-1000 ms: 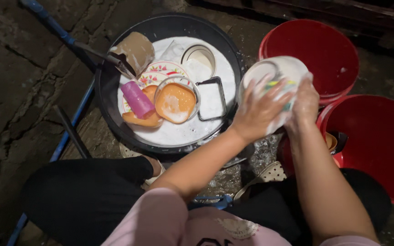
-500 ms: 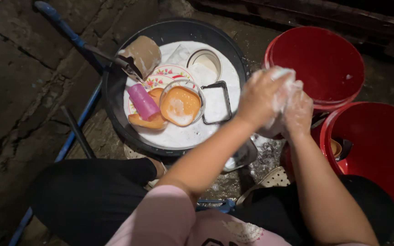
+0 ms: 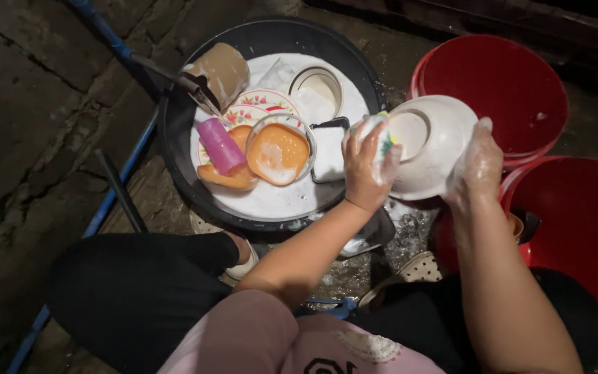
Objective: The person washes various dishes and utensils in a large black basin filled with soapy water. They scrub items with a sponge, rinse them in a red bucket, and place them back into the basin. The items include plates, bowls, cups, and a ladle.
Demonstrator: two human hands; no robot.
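white soapy bowl (image 3: 432, 147) — tilted on edge, underside showing, held above the red tubs.

We see the right hand (image 3: 477, 166) gripping the rim of a white bowl (image 3: 432, 145), bottom turned toward us. The left hand (image 3: 368, 163) presses what looks like a sponge (image 3: 382, 135) against it. Beside them, a black basin (image 3: 195, 201) of suds holds an orange bowl (image 3: 276, 152) and pink cup (image 3: 221, 145); two red buckets (image 3: 500, 83) stand right.

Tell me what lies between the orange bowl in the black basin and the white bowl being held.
In the head view, a small black-rimmed rectangular tray of suds lies between the orange bowl and the white bowl, then the left hand with its sponge.
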